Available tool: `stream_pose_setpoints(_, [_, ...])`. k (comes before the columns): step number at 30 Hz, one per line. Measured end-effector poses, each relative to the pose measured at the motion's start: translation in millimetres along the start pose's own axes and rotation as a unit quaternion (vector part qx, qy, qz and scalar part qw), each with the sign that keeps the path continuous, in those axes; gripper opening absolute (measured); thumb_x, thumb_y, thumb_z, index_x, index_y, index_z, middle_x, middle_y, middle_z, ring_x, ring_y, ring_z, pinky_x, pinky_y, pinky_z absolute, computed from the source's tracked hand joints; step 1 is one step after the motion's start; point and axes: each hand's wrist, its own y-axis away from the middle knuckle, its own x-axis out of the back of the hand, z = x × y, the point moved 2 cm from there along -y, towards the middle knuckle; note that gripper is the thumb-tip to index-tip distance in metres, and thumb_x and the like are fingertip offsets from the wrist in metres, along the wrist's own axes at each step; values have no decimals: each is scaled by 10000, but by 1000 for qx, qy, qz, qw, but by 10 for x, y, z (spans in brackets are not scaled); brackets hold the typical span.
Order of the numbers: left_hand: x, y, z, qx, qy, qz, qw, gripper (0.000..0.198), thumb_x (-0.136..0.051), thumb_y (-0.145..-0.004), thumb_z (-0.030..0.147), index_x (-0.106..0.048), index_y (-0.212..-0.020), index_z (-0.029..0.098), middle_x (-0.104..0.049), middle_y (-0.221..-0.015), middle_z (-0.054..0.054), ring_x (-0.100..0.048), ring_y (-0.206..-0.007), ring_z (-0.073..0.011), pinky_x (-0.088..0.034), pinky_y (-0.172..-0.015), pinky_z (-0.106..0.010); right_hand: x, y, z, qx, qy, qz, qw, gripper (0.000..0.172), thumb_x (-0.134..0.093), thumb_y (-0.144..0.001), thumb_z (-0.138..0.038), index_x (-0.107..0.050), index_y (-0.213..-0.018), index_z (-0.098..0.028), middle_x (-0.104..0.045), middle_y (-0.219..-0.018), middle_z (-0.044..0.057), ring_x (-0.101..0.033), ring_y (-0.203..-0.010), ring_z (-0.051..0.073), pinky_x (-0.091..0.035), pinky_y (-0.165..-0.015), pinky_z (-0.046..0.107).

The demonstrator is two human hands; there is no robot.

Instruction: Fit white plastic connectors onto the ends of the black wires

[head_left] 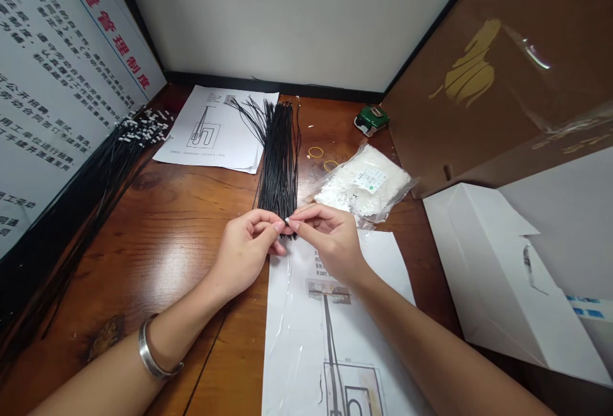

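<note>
A bundle of thin black wires (279,154) lies lengthwise on the wooden table (177,211), its near end at my fingers. My left hand (249,246) and my right hand (328,237) meet at that near end, both pinched. Between the fingertips sits a tiny white connector (287,220), held by my right hand, with my left fingers pinching a wire end against it. Under my right wrist lies a drawing sheet in a clear sleeve (335,333).
A clear bag of small white parts (364,183) lies right of the bundle. Another black wire bundle with white ends (119,154) runs along the left board. A paper drawing (215,128), two rubber bands (316,152), a green tape measure (371,119), a white box (502,288) and brown cardboard (502,71) surround the work.
</note>
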Motion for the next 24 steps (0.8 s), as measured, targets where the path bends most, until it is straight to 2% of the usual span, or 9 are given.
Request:
stream_pose_setpoints(6, [-4,-9,-11,-7,18,-2,1000,120,-655,-775,238,-631,-737,127,-680,-694,-23,-629,-577,-116,-512,-598,-239,-10,-5,-16,-9,-11,-1,1000,39,-728,-695,-196,-697,-672,-203,-685,-658,15,-650,-617,142,-510,-533,283])
stream_pose_setpoints(17, [4,-5,-5,-10,12,-7,1000,58,-635,-760,179,-626,-731,130,-680,-667,-25,-637,-599,-128,-513,-623,-246,-9,-14,-12,-27,-32,-21,999,50,-720,-688,-170,-688,-655,-190,-683,-663,15,-648,-609,138,-489,-535,279])
stream_pose_setpoints(24, [6,5,-7,-12,11,-7,1000,92,-643,-764,215,-623,-729,132,-677,-655,-26,-633,-595,-130,-514,-614,-246,-22,-4,-7,-20,-33,-23,999,49,-718,-687,-162,-687,-660,-187,-681,-659,9,-648,-602,129,-486,-536,271])
